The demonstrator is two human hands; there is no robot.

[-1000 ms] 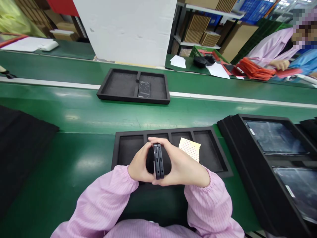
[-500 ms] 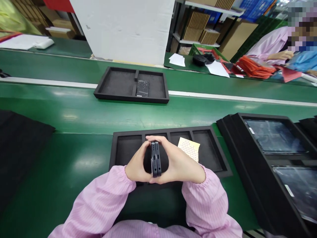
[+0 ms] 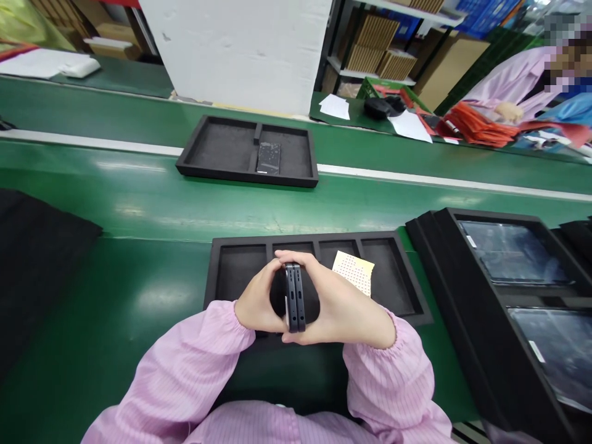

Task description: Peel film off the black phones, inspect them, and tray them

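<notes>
Two dark phones [image 3: 295, 298] stand on edge, pressed face to face, with their port ends toward me. My left hand [image 3: 261, 298] curves round their left side and my right hand [image 3: 337, 302] round their right, fingertips at the top and bottom edges. Under the hands lies a black foam tray [image 3: 319, 237] with several compartments. A yellow-and-white sheet of small dotted labels [image 3: 354, 271] rests on the tray, just right of my right hand.
Farther back, another black tray [image 3: 222, 174] holds one dark phone [image 3: 269, 158]. Stacked black trays with wrapped tablets [image 3: 518, 253] stand at the right. Black foam [image 3: 41, 271] lies left. A person in pink [image 3: 509, 80] works beside red pouches [image 3: 481, 125].
Both hands and the held phones have shifted slightly right in the view. The far tray appears slightly higher. At the back right, the other person's hand has moved toward the red pouches.
</notes>
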